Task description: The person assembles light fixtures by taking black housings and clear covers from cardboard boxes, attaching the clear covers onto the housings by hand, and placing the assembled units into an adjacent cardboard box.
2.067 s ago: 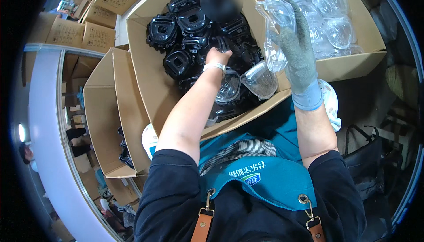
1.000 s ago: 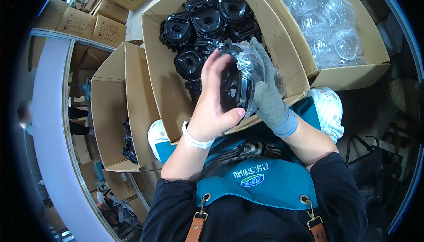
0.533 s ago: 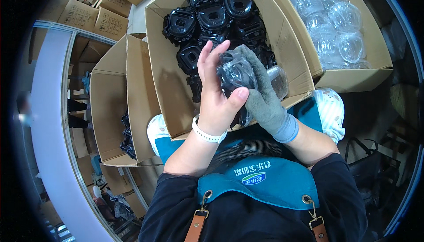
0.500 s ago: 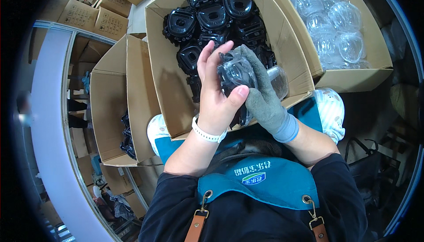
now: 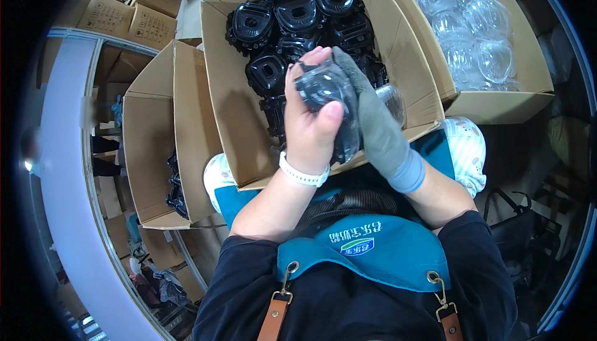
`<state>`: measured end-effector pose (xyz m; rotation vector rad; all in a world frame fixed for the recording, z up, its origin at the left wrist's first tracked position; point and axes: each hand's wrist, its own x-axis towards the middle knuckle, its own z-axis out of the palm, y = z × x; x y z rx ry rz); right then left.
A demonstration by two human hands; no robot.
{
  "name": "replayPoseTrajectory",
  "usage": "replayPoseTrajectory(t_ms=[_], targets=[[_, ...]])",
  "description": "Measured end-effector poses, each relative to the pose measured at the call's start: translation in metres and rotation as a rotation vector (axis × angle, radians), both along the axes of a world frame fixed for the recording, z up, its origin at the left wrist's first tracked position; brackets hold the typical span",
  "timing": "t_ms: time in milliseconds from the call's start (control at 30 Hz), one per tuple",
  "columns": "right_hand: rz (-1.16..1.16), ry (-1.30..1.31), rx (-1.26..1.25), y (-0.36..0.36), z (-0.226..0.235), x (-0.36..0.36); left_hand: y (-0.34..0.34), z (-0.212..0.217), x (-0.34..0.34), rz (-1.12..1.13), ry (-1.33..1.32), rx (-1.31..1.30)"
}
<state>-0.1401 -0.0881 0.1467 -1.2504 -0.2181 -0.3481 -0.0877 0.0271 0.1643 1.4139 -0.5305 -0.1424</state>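
Observation:
Between my two palms is a black plastic housing with a clear cover (image 5: pixel 328 88), held above the middle cardboard box (image 5: pixel 233 129). My left hand (image 5: pixel 309 130) is bare with a white wristband; its fingers wrap the far side and its thumb lies across the clear face. My right hand (image 5: pixel 380 130), in a grey glove, presses flat along the housing's right side, fingers stretched forward. Beyond them, similar black housings (image 5: pixel 298 14) lie in the box. A clear plastic cover (image 5: pixel 393 101) shows just right of my gloved hand, partly hidden by it.
To the right stands a carton of clear domed covers (image 5: pixel 488 17). On the left, another open carton (image 5: pixel 149 154) holds several black parts (image 5: pixel 176 188). Closed cartons (image 5: pixel 152 23) are stacked at the far left, beside a long white panel edge (image 5: pixel 65 185). A black bag (image 5: pixel 522 229) sits at lower right.
The housing has turned between my hands. My gloved fingers have straightened and now lie flat along its right side, while my left hand closes more around it.

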Motion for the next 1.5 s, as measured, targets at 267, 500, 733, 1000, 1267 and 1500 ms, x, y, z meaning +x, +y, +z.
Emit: replayPoseTrajectory(t_ms=[267, 500, 733, 1000, 1267, 1500], targets=[[0.555, 0.454, 0.702, -0.002, -0.013, 0.004, -0.001, 0.014, 0.004, -0.112, 0.104, -0.332], [0.296, 0.270, 0.694, -0.007, -0.013, 0.000, 0.008, 0.000, 0.007, 0.000, 0.015, -0.273], [-0.380, 0.000, -0.021, -0.003, -0.001, 0.007, -0.004, -0.003, -0.013, 0.363, 0.512, -0.453], [-0.537, -0.230, -0.573, 0.005, 0.017, -0.018, -0.002, 0.031, 0.012, 0.241, 0.944, -0.828], [-0.533, -0.387, -0.426, 0.005, 0.003, -0.015, 0.011, 0.036, 0.004, 0.054, 1.038, -0.839], [-0.468, -0.317, -0.416, -0.002, -0.002, -0.024, 0.018, 0.051, -0.002, 0.049, 0.970, -0.954]])
